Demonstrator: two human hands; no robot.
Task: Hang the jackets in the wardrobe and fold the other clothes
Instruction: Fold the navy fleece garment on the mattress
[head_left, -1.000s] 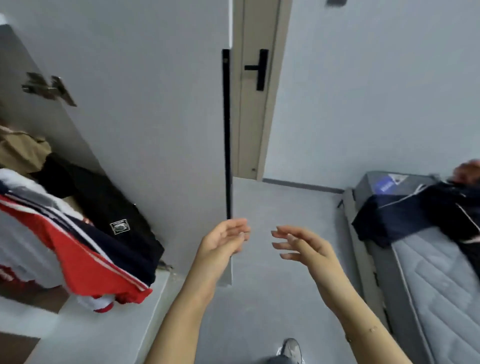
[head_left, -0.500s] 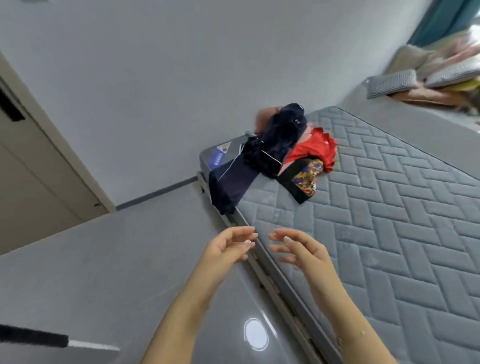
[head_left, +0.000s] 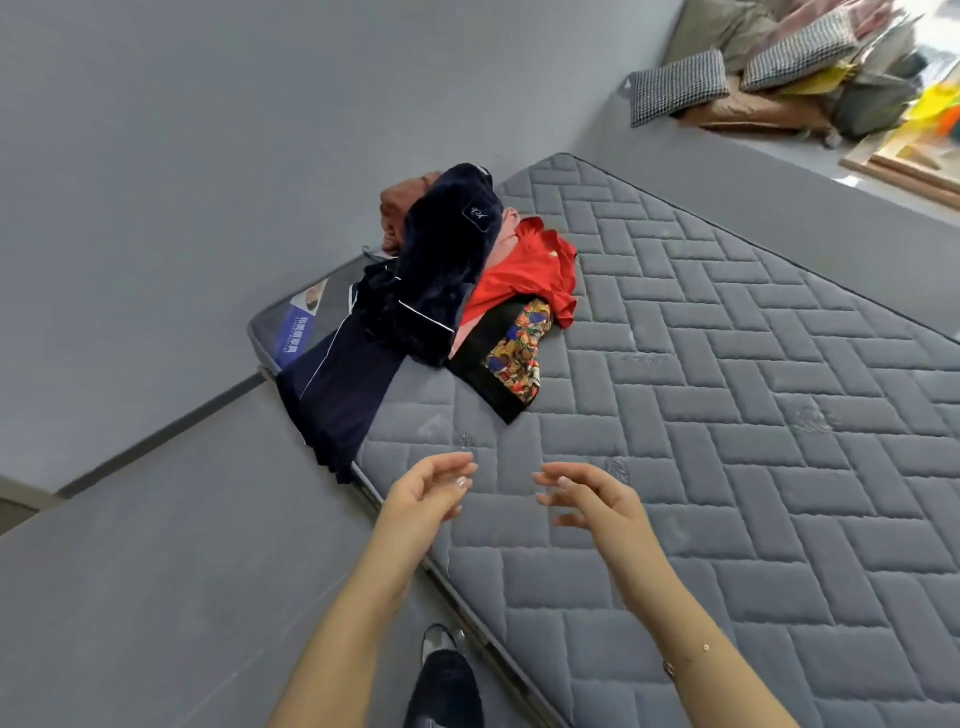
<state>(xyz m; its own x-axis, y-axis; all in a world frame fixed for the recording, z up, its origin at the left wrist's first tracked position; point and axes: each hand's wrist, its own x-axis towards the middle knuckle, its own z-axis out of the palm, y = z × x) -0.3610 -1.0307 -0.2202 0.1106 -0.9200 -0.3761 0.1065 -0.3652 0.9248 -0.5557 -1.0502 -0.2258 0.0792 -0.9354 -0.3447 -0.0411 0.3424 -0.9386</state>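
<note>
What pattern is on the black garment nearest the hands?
A multicoloured floral print panel on the black garment, seen in the head view.

Even, soft daylight, brightest glare top right; wide-angle tilt and edge stretching; slight motion blur.

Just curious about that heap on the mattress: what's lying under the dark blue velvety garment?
Under the dark blue velvety garment peek a red garment, something pink and a rust-brown piece behind. How much more lies beneath is covered.

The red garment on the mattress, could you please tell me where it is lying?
In the head view, the crumpled red garment lies on the grey quilted mattress, just right of the dark navy velvet garment and above the black floral-print cloth.
</note>
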